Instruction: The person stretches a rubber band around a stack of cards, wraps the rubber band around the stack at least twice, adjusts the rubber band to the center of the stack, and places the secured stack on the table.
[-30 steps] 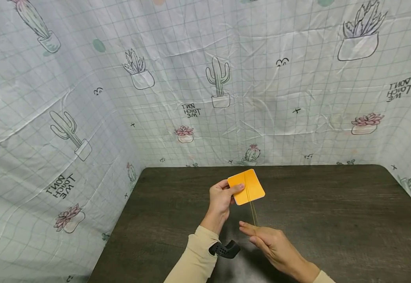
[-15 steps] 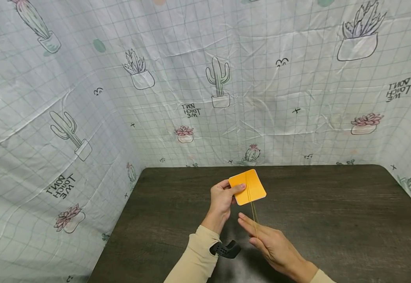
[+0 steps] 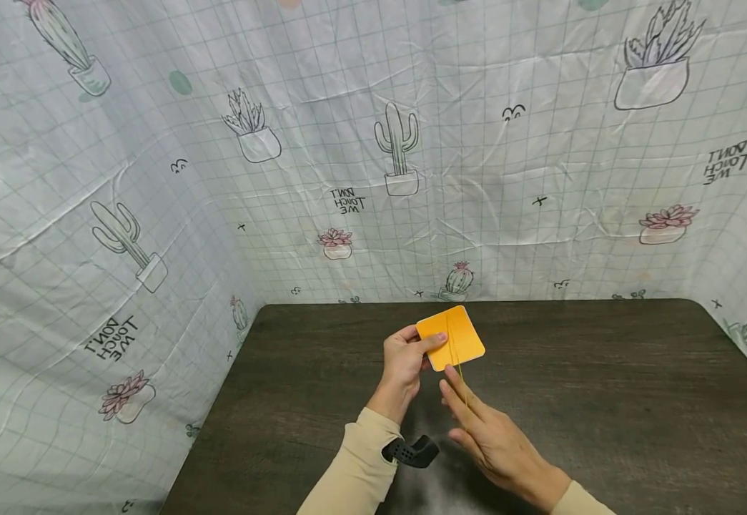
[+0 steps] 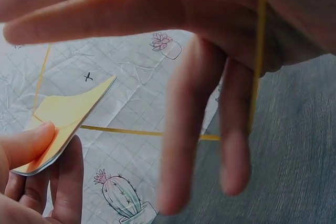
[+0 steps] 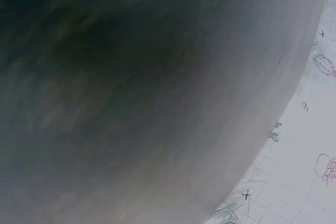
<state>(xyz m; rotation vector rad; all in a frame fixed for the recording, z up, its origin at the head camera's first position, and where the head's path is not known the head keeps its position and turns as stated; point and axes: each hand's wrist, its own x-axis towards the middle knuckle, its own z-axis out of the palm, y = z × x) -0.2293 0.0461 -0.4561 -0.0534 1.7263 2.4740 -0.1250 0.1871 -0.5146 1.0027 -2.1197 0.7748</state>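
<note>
In the head view my left hand pinches a thin stack of square orange cards, thumb on top and fingers beneath. A thin yellow rubber band crosses the cards and stretches to my right hand. The right hand's fingers are straight and spread, with the band looped over them and its fingertips right at the cards' near edge. Seen from the left wrist, the cards bow slightly, and two fingers of the right hand point down inside the band. A dark blur covers most of the right wrist view.
Below the hands lies a dark wood-grain table. A white curtain with cactus drawings hangs behind it and along both sides. A black band is strapped on the left wrist.
My right hand has moved up toward the cards and its fingers have spread, so the stretch of band between them is shorter. My left hand and the cards have hardly shifted.
</note>
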